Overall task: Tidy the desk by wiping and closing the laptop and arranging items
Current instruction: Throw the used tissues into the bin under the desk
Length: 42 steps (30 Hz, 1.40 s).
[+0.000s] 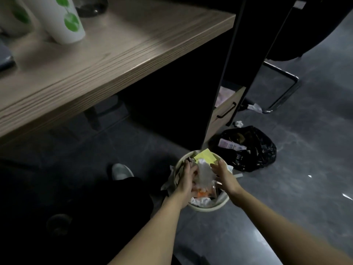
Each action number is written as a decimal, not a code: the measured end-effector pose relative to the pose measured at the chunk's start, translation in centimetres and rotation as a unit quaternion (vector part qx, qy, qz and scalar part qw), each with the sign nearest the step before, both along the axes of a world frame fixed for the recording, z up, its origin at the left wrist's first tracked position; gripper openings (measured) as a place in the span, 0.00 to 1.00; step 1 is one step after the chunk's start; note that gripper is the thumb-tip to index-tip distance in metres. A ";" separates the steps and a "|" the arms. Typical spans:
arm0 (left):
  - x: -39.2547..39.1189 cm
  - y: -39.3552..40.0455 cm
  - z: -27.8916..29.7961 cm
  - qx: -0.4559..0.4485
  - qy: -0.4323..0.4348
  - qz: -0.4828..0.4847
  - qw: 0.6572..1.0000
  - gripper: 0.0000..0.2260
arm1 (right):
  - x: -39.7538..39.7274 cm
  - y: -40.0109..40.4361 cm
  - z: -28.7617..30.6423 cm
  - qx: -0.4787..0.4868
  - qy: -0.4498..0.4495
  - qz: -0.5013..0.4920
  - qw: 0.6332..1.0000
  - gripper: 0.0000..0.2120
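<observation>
**Both hands at the waste bin**

On the wooden desk (107,60) stands a white cup (63,20). Below, the left hand (188,177) curls its fingers around a clear plastic bag (204,174) over the full bin (208,207); the right hand (223,174) hovers spread beside it, holding nothing. A black bag (254,152) lies further right.

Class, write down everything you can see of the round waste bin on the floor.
The waste bin is small, round and cream-coloured, probably plastic, standing upright on the dark floor beside the desk's black side panel. It is full: crumpled white tissue, clear plastic, something orange and a yellow paper. The left hand and right hand reach into its contents.
</observation>
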State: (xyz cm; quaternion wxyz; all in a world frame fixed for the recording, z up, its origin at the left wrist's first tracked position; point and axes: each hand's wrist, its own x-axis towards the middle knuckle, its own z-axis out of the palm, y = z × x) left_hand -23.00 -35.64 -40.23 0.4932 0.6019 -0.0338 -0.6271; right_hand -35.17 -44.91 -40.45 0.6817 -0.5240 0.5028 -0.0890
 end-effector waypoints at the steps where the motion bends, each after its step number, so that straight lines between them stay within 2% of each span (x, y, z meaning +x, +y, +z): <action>1: 0.0 0.0 0.0 0.000 -0.001 0.005 1.000 0.31 | -0.1 -0.1 -0.1 -0.011 0.010 -0.001 1.000 0.33; 5: 0.1 0.1 0.6 0.016 -0.011 0.016 1.000 0.34 | -0.6 -0.1 0.2 -0.043 0.026 0.004 0.999 0.36; 13: 0.9 1.6 3.9 -0.024 -0.070 0.017 0.997 0.33 | -0.5 0.0 2.9 -0.094 0.015 0.010 0.995 0.33; 15: 1.6 2.6 5.6 -0.044 -0.098 0.021 0.994 0.31 | 0.2 0.5 4.3 -0.124 0.011 0.019 0.992 0.30; 20: 4.0 5.4 8.5 -0.069 -0.135 0.056 0.987 0.31 | 1.7 1.3 6.6 -0.188 -0.010 0.085 0.978 0.12; 27: 7.4 11.4 14.6 -0.113 -0.225 0.054 0.966 0.23 | 6.2 5.4 12.9 -0.289 -0.066 0.148 0.944 0.12; 37: 10.3 18.7 29.5 -0.227 -0.398 0.075 0.886 0.17 | 14.3 12.3 26.8 -0.341 -0.231 0.170 0.895 0.07; 42: 10.6 22.1 34.1 -0.268 -0.457 0.075 0.845 0.10 | 17.1 15.9 30.9 -0.283 -0.293 0.187 0.894 0.11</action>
